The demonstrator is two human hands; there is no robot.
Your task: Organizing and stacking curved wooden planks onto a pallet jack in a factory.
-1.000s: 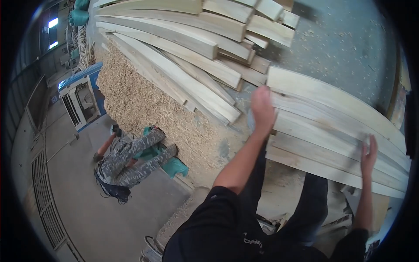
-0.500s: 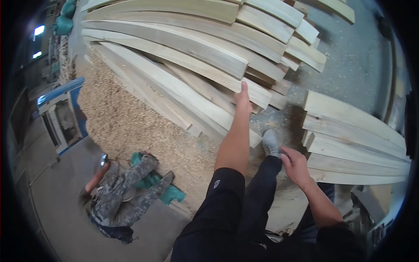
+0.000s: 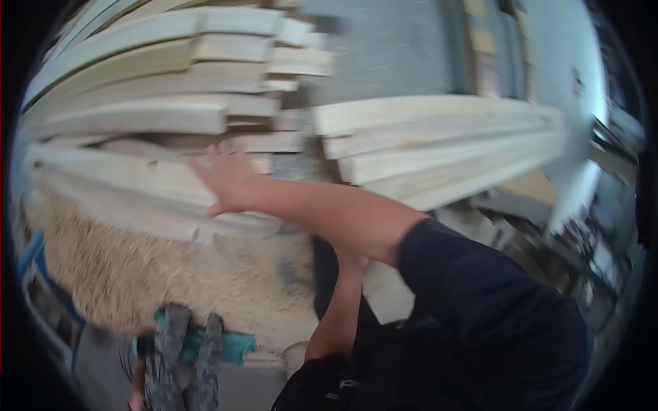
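Planks (image 3: 123, 171) under R hand (image 3: 234, 181), fingers spread wide, empty; L hand (image 3: 352, 264) part-hid, can't tell.

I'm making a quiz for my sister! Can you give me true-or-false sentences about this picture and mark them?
1. The right hand has its fingers spread. True.
2. The pile of shavings is bright green. False: it is tan.
3. The right forearm crosses in front of the left arm. True.
4. The other person's trousers are plain red. False: they are patterned grey.
5. Only one board is in view. False: there are many boards.
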